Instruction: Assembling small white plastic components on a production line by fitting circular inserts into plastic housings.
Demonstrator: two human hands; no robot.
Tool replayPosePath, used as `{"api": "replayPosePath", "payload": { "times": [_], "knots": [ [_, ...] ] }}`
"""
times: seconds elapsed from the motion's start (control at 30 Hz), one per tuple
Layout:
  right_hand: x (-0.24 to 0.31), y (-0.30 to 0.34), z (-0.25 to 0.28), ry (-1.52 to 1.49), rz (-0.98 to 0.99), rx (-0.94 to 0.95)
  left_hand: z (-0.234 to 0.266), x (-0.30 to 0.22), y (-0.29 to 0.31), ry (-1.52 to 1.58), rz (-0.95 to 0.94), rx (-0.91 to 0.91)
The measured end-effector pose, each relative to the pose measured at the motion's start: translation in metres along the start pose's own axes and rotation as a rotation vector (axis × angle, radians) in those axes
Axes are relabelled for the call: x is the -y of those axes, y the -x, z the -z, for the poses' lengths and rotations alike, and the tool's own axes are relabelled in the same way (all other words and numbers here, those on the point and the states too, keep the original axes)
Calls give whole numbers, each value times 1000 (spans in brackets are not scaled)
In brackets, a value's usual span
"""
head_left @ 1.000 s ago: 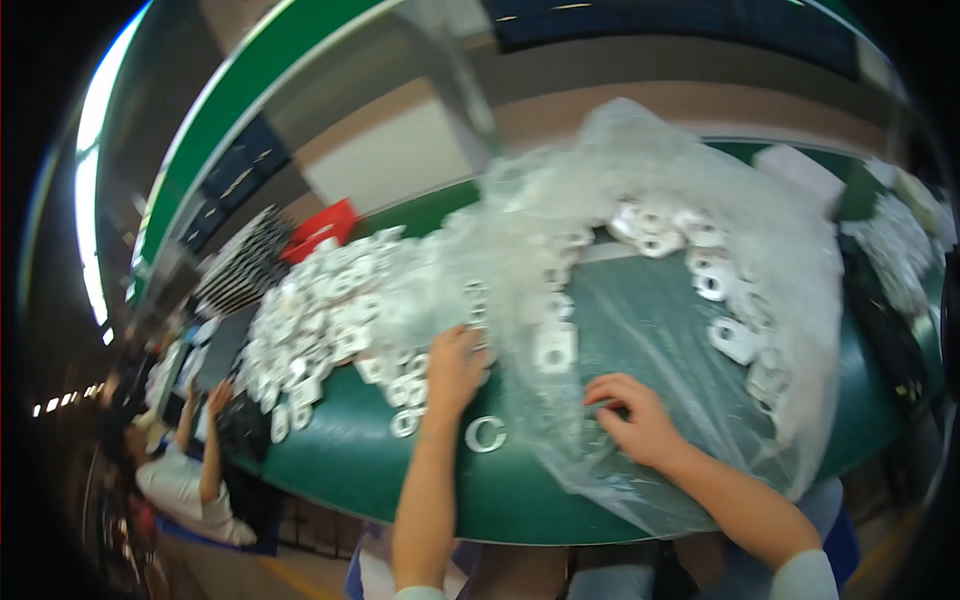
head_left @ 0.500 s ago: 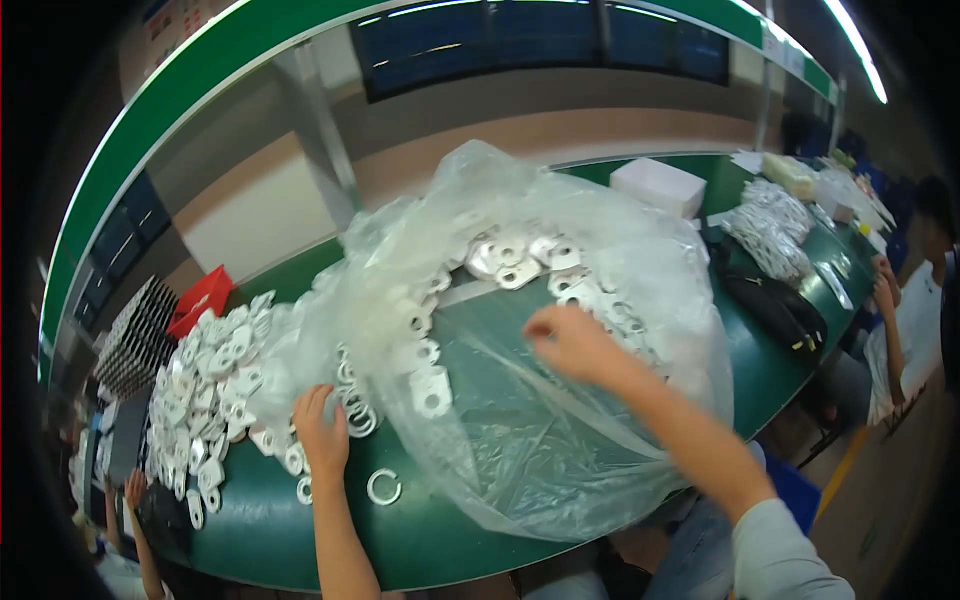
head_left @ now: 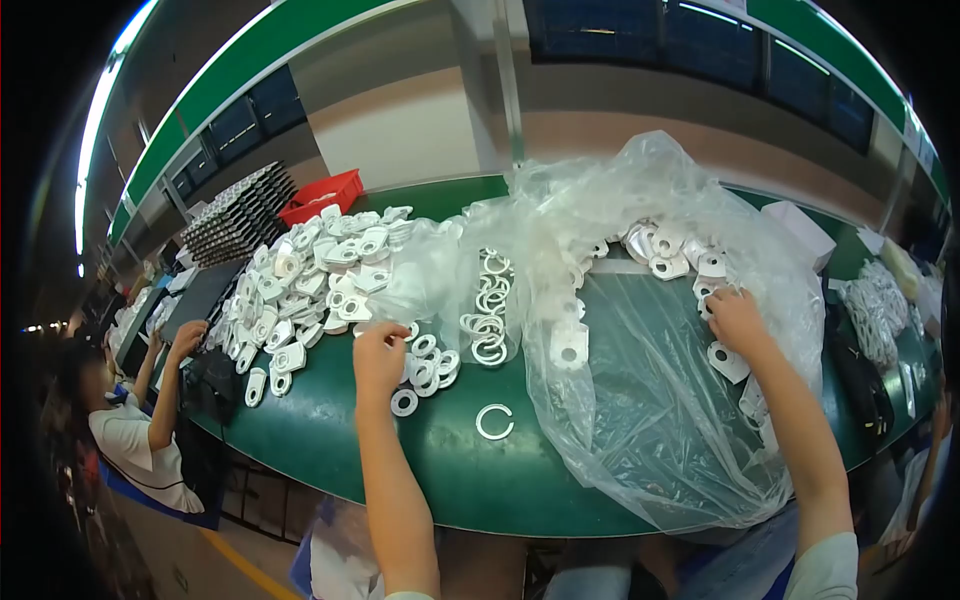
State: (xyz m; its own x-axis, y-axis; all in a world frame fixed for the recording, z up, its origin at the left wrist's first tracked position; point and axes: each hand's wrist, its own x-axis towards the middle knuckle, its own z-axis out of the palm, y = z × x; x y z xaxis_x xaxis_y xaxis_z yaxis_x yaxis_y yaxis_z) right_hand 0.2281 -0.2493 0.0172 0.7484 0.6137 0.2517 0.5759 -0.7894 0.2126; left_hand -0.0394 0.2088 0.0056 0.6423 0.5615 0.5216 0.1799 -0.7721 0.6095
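My left hand (head_left: 380, 360) is closed, fingers curled, beside a small group of flat white washers (head_left: 425, 368); a pale rim shows at its fingertips, but what they hold is too small to make out. Over the clear plastic bag (head_left: 640, 420), my right hand (head_left: 737, 320) has its fingers closed on the edge of a white plate with a round hole (head_left: 705, 294). Similar plates (head_left: 665, 250) form an arc on the bag. Between the hands lie a row of silvery open rings (head_left: 490, 305) and one separate open ring (head_left: 494, 422).
A large heap of white holed plates (head_left: 300, 280) covers the left of the green table (head_left: 480, 490). Behind it are a red bin (head_left: 320, 197) and stacked dark trays (head_left: 235, 212). A white box (head_left: 800, 232) stands back right. A co-worker (head_left: 145, 440) sits at far left.
The view has swung left, so the table contents appear further right. My right hand has moved to a plate on the bag's right side. My left hand's fingers have curled in beside the washers.
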Motion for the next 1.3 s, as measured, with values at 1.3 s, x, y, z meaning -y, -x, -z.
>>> {"api": "replayPosePath", "payload": {
  "times": [1.3],
  "knots": [
    [27,4,42,-1280,3,100,-46,-137,30,875,136,100]
  ]
}}
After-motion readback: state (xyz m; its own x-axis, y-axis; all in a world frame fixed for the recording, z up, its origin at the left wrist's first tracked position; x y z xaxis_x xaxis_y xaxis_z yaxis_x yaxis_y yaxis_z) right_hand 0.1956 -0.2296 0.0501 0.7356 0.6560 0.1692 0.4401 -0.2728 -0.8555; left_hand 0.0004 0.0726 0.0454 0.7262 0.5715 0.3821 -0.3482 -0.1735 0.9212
